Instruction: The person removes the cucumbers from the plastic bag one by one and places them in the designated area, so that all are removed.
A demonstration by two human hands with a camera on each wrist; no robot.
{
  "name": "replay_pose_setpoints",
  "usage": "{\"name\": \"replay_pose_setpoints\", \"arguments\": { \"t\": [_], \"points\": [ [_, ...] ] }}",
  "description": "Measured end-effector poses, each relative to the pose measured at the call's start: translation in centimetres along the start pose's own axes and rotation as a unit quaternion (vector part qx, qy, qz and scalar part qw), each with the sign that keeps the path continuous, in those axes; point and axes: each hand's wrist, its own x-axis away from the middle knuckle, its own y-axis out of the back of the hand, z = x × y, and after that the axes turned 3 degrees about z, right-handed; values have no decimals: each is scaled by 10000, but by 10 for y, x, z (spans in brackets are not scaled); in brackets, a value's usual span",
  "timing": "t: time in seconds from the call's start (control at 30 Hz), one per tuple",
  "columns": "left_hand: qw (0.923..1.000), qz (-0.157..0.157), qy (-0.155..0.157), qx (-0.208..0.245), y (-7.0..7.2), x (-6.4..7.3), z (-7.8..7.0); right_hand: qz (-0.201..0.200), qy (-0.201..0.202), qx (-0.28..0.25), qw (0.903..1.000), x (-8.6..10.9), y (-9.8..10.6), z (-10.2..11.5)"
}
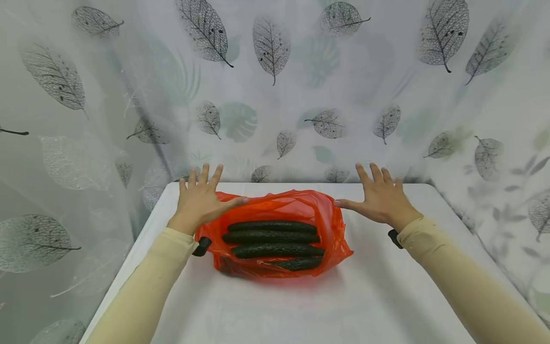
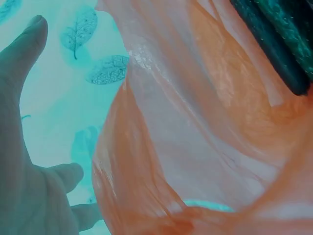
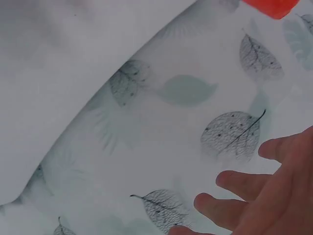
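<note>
White surface [image 1: 275, 310] nearest, at 6 o'clock. Beyond, red plastic bag [image 1: 283, 206] at centre, mouth gaping; four dark-green cucumbers [image 1: 275, 236] visible inside, side by side along 9-to-3 line, their weight probably pinning bag down, leaving thin film slack above. Left hand [image 1: 198, 201] toward bag's 10 o'clock, right hand [image 1: 380, 203] between 2 and 3: hands apart, fingers spread, gripping nothing, so bag likely stands unaided; thumb contact cannot be told. Farthest, at 12, leaf-print sheeting [image 1: 356, 95].
</note>
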Motion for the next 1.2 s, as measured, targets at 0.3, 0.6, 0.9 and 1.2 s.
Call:
{"name": "replay_pose_setpoints", "arguments": {
  "t": [0.3, 0.6, 0.9, 1.2],
  "points": [
    [9910, -583, 88, 1205, -10, 22, 21, -197, 966, -601, 9933, 0, -2, 51],
    [9446, -397, 612, 3201, -28, 42, 33, 283, 1063, -1179, 9869, -2, -16, 79],
    [8902, -540, 1041, 4402, -49, 52, 37, 507, 1186, -1606, 9786, -1, -23, 104],
    [7166, -1263, 1985, 6566, -75, 64, 33, 1433, 1256, -2865, 9389, 0, -26, 120]
  ]
}}
